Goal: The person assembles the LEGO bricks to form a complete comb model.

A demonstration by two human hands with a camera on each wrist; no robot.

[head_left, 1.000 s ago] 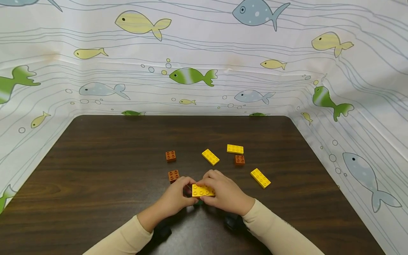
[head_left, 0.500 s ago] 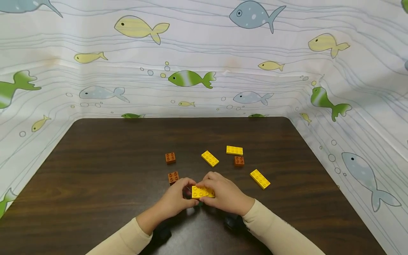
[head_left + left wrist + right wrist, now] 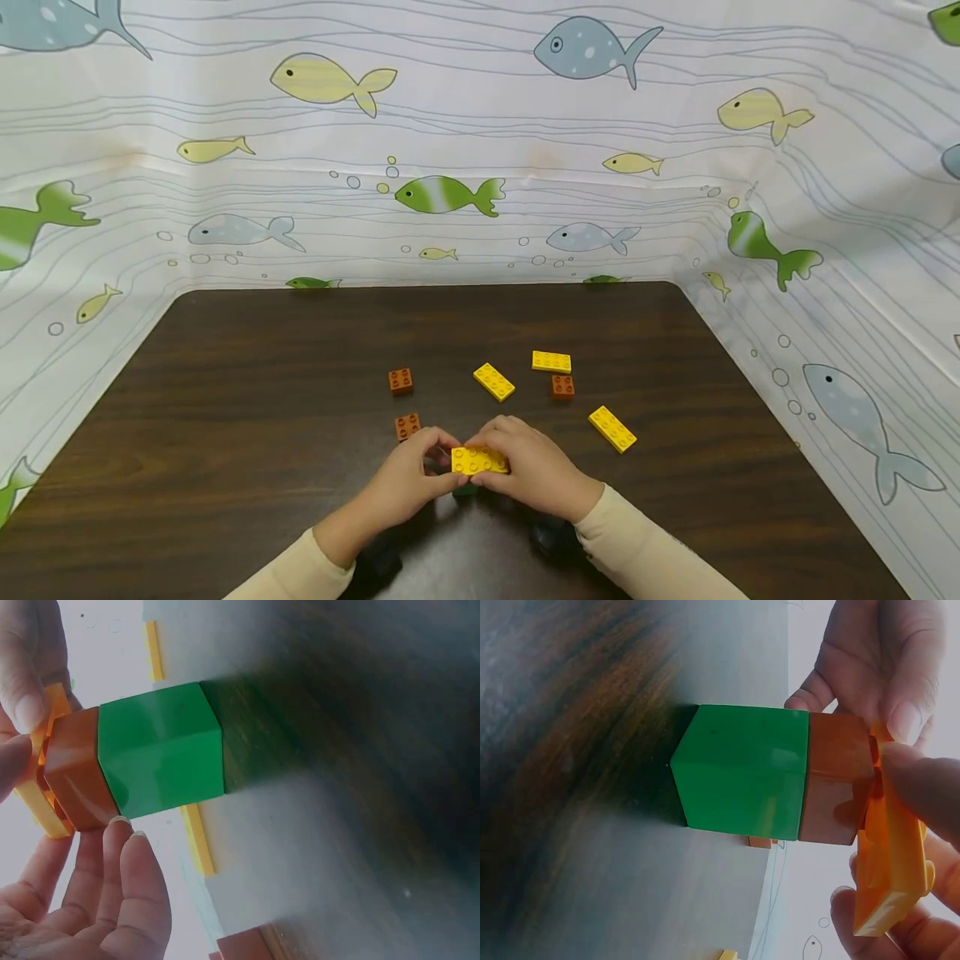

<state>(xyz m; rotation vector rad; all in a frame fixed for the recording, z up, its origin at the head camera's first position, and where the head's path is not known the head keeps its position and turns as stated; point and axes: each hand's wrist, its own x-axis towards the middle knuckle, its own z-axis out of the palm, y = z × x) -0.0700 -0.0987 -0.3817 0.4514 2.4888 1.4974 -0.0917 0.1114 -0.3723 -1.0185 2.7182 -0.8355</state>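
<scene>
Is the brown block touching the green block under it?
Touching. The right wrist view shows the brown block flush on the green block, their faces meeting along one line with no gap.

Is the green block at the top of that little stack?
No, the yellow brick is uppermost, with a brown block beneath it and the green block at the bottom.

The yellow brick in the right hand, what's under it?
Right under the yellow brick there's a brown brick, then a green brick below that. Most of the brown brick's top is covered, and the green brick's underside can't be seen.
</scene>
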